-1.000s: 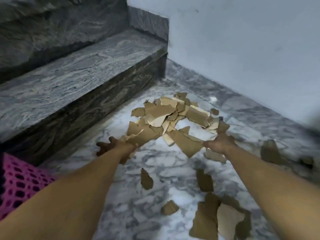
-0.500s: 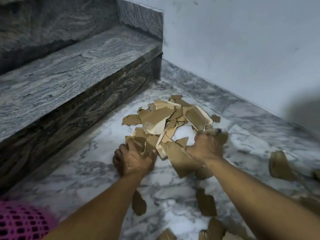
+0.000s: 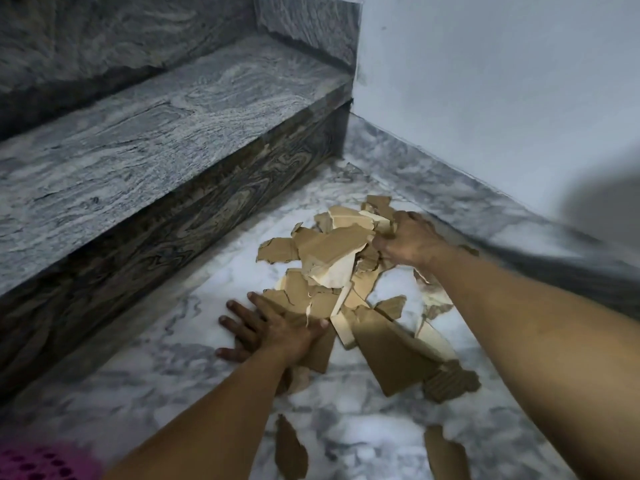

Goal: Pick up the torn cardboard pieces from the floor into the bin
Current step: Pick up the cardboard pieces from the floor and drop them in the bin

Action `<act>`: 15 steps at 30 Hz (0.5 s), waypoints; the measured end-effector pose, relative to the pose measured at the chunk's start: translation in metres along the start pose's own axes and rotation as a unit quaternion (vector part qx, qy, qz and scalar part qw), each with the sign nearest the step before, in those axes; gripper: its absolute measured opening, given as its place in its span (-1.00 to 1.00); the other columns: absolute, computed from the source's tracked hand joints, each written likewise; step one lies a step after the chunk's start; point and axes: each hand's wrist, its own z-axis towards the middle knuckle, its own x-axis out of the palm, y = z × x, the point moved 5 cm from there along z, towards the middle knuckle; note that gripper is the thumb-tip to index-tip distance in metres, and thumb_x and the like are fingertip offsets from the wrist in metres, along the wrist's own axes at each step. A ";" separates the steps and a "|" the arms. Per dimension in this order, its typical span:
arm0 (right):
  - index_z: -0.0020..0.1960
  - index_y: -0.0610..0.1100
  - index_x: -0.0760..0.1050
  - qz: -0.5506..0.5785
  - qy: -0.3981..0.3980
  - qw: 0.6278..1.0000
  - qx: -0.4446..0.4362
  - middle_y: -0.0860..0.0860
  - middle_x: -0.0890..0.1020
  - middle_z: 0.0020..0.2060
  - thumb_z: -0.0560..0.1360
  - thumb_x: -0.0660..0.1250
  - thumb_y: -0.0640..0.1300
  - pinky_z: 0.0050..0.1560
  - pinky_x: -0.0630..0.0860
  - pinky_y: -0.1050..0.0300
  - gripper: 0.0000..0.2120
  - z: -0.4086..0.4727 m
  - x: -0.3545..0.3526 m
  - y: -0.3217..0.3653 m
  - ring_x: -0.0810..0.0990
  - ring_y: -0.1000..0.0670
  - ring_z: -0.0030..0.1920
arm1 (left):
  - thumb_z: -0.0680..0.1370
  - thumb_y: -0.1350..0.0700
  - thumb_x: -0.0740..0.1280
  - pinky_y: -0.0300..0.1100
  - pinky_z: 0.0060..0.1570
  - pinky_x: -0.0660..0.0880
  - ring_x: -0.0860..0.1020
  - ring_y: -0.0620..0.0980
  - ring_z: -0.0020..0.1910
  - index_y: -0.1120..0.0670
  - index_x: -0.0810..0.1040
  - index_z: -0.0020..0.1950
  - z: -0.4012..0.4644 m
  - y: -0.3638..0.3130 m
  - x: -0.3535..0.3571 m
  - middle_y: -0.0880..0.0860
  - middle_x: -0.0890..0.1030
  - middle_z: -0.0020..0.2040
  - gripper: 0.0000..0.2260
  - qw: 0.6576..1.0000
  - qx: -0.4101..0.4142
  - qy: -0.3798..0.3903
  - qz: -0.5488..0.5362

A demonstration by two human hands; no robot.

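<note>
Cardboard pile (image 3: 332, 268) between both hands

Grey stone step (image 3: 166, 133) at left, dark swirly front (image 3: 194, 216) under it. Pale blue wall (image 3: 485, 81) at right. White and grey marble floor (image 3: 173, 372) below, grey strip (image 3: 460, 206) along wall.

hands (image 3: 277, 330) flanking cardboard pile (image 3: 332, 258)

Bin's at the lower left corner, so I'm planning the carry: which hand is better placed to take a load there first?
Probably the left hand: it lies on the cardboard pile's near edge, on the pink bin's side. The right hand is at the far edge.
</note>
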 end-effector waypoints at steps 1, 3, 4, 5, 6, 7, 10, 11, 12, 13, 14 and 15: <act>0.54 0.09 0.11 -0.007 0.017 1.000 -0.006 -0.06 0.15 0.56 0.31 0.28 0.45 0.47 0.19 -0.21 -0.08 0.011 0.001 0.004 0.09 -0.18 0.55 | 0.21 -0.53 0.29 0.43 0.33 -0.30 -0.55 0.28 0.38 0.05 -0.52 0.46 0.002 0.000 0.000 0.18 -0.63 0.37 0.28 1.000 -0.003 0.006 0.004; 0.56 0.20 -0.02 -0.022 0.059 0.998 -0.015 0.00 -0.02 0.59 0.27 0.28 0.51 0.52 0.02 -0.23 -0.01 0.026 0.002 0.013 -0.12 -0.14 0.58 | 0.22 -0.54 0.27 0.43 0.33 -0.31 -0.57 0.30 0.37 0.06 -0.55 0.44 0.001 -0.001 0.002 0.19 -0.66 0.34 0.27 1.000 -0.005 0.021 0.008; 0.57 0.20 -0.06 -0.038 0.078 0.996 -0.025 0.03 -0.07 0.60 0.26 0.29 0.52 0.53 -0.05 -0.24 0.03 0.033 0.001 0.020 -0.19 -0.13 0.58 | 0.21 -0.55 0.26 0.43 0.33 -0.31 -0.57 0.30 0.36 0.06 -0.56 0.43 0.003 0.000 0.003 0.19 -0.67 0.33 0.28 1.000 -0.005 0.025 0.009; 0.58 0.17 -0.10 -0.061 0.095 0.993 -0.039 0.05 -0.09 0.59 0.27 0.28 0.52 0.53 -0.10 -0.24 0.05 0.041 0.002 0.030 -0.23 -0.12 0.57 | 0.20 -0.55 0.26 0.44 0.32 -0.31 -0.57 0.31 0.36 0.06 -0.57 0.43 0.007 0.000 0.002 0.19 -0.68 0.32 0.29 1.000 -0.008 0.028 0.008; 0.59 0.13 -0.12 -0.084 0.109 0.989 -0.054 0.07 -0.10 0.59 0.30 0.27 0.51 0.53 -0.14 -0.24 0.05 0.040 -0.001 0.039 -0.26 -0.12 0.57 | 0.19 -0.56 0.26 0.45 0.32 -0.31 -0.56 0.32 0.36 0.07 -0.58 0.42 0.007 0.000 0.003 0.20 -0.67 0.33 0.30 0.999 -0.010 0.032 0.008; 0.59 0.10 -0.13 -0.092 0.123 0.986 -0.065 0.08 -0.11 0.59 0.32 0.27 0.50 0.53 -0.16 -0.23 0.05 0.041 0.000 0.048 -0.26 -0.12 0.57 | 0.18 -0.56 0.26 0.45 0.31 -0.31 -0.55 0.33 0.37 0.07 -0.59 0.41 0.009 -0.001 0.003 0.20 -0.67 0.33 0.31 0.999 -0.013 0.034 0.011; 0.59 0.14 -0.11 -0.102 0.163 0.978 -0.077 0.03 -0.16 0.59 0.35 0.31 0.44 0.53 -0.21 -0.22 0.00 0.033 0.008 0.065 -0.28 -0.13 0.56 | 0.18 -0.55 0.27 0.45 0.30 -0.30 -0.56 0.33 0.36 0.07 -0.60 0.40 0.012 -0.001 0.003 0.21 -0.67 0.32 0.31 0.999 -0.018 0.025 0.014; 0.58 0.18 -0.11 -0.117 0.167 0.976 -0.077 0.01 -0.20 0.58 0.34 0.33 0.42 0.52 -0.22 -0.25 -0.01 0.028 0.013 0.065 -0.30 -0.15 0.55 | 0.18 -0.55 0.28 0.45 0.29 -0.30 -0.57 0.33 0.36 0.07 -0.61 0.40 0.011 -0.001 0.002 0.21 -0.68 0.31 0.31 1.000 -0.016 0.022 0.014; 0.57 0.22 -0.12 -0.131 0.167 0.974 -0.075 0.00 -0.23 0.58 0.33 0.34 0.43 0.51 -0.21 -0.28 0.00 0.024 0.018 0.063 -0.31 -0.18 0.55 | 0.19 -0.55 0.28 0.45 0.29 -0.30 -0.57 0.32 0.35 0.07 -0.61 0.39 0.011 -0.002 0.002 0.21 -0.69 0.30 0.31 1.000 -0.012 0.022 0.015; 0.56 0.26 -0.13 -0.138 0.167 0.973 -0.073 0.02 -0.24 0.57 0.30 0.36 0.45 0.50 -0.15 -0.31 0.01 0.020 0.022 0.061 -0.29 -0.20 0.55 | 0.19 -0.54 0.28 0.46 0.29 -0.30 -0.58 0.32 0.35 0.07 -0.62 0.39 0.010 -0.002 0.001 0.22 -0.69 0.29 0.30 1.000 -0.010 0.024 0.018; 0.54 0.29 -0.12 -0.144 0.165 0.973 -0.074 0.05 -0.23 0.57 0.26 0.37 0.46 0.50 -0.07 -0.33 0.03 0.014 0.026 0.057 -0.26 -0.21 0.55 | 0.20 -0.54 0.28 0.46 0.30 -0.30 -0.58 0.32 0.35 0.07 -0.61 0.39 0.009 -0.002 0.001 0.22 -0.69 0.29 0.30 0.999 -0.009 0.026 0.020; 0.53 0.32 -0.11 -0.150 0.164 0.972 -0.078 0.09 -0.21 0.57 0.23 0.39 0.47 0.49 -0.01 -0.32 0.04 0.010 0.030 0.053 -0.22 -0.21 0.56 | 0.21 -0.52 0.30 0.46 0.31 -0.29 -0.57 0.33 0.35 0.07 -0.61 0.40 0.009 -0.003 0.000 0.23 -0.69 0.30 0.30 0.999 -0.010 0.025 0.022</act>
